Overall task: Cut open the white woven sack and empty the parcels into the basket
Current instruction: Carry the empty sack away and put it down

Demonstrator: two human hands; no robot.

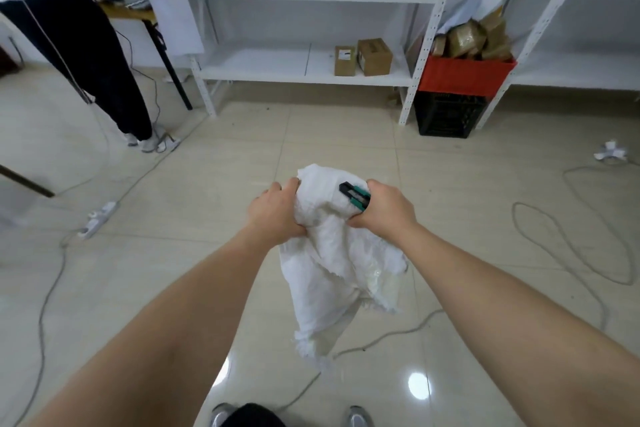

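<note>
Head view: holding white woven sack (pixel 332 253) up, limp and frayed open at the bottom, looking emptied. Left hand (pixel 277 211) gripping cloth; right hand (pixel 384 208) gripping cloth plus green cutter (pixel 356 196). Parcels (pixel 474 38) heaping red basket (pixel 464 74) (far right, by shelving).

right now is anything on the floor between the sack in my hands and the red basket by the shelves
Nothing visible blocks it. The sack, held by both hands, hangs over bare tile, and the floor up to the red basket shows only tile. The basket sits on a black crate; the cables lie off to the right.
</note>
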